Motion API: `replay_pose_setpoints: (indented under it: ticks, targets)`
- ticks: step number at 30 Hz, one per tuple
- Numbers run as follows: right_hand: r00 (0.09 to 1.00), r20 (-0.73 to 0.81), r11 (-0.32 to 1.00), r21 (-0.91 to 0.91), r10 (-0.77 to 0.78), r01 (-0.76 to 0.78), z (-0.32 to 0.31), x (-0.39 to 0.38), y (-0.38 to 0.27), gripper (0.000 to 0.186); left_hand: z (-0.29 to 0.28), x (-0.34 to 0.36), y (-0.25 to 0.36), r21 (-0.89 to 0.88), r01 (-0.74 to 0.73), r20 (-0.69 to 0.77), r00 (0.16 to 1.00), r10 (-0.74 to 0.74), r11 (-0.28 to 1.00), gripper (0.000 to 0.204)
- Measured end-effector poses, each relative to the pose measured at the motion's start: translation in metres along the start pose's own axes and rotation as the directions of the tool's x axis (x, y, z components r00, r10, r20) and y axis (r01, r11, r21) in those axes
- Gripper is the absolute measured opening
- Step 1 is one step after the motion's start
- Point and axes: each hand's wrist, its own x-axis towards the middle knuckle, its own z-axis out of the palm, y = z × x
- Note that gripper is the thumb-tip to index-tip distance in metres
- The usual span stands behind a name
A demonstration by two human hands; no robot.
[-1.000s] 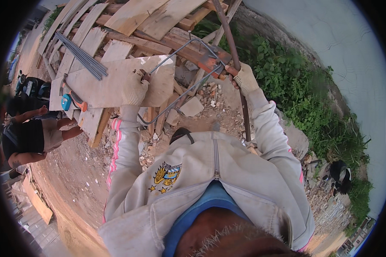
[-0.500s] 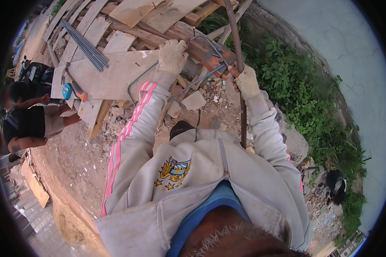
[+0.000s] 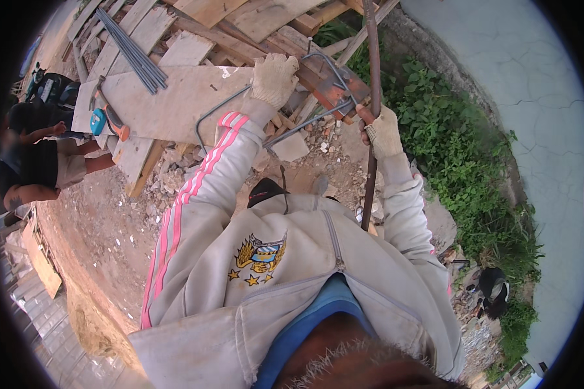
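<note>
My left hand [image 3: 272,82], in a cream knitted glove, is closed over the upper side of a bent steel bar frame [image 3: 217,108]; the fingertips are hidden. The frame lies across a rusty orange block [image 3: 337,96] with upright pins, set on timber. My right hand [image 3: 383,133], gloved with bare fingertips, grips a long brown metal pipe [image 3: 372,71] just right of that block. Left of my hands, a pale board [image 3: 156,110] bears an orange-handled hammer [image 3: 115,121], a teal tape measure [image 3: 98,121] and, at its far edge, several straight steel rods [image 3: 133,52].
A person [image 3: 39,168] in a black top stands at the left beside a dark motorcycle [image 3: 52,87]. Stacked planks [image 3: 253,23] lie ahead, with rubble [image 3: 321,149] below. Green plants [image 3: 444,142] and a cracked pale wall [image 3: 519,97] line the right; a dark bundle [image 3: 493,288] lies there.
My left hand has moved rightward and up along the bent frame, its back now uppermost. My right hand stays on the pipe, which appears shifted slightly right as the view shifts.
</note>
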Motion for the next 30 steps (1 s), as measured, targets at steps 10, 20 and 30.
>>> replay_pose_setpoints:
  ticks: [10,20,30]
  targets:
    - [0.984,-0.116,0.951,-0.291,-0.139,0.1,-0.041,-0.037,0.013,0.037,0.008,0.005,0.004,0.014,0.054,-0.004,0.999,-0.054,0.998,0.021]
    - [0.964,-0.207,0.629,-0.775,-0.167,-0.058,-0.151,-0.228,0.119,0.039,0.018,-0.001,-0.005,-0.003,-0.007,-0.011,1.0,0.007,1.0,0.021]
    - [0.969,-0.201,0.409,-0.904,-0.143,-0.127,-0.142,-0.25,0.089,0.027,0.017,0.002,-0.003,-0.011,0.001,-0.026,1.0,-0.001,1.0,0.022]
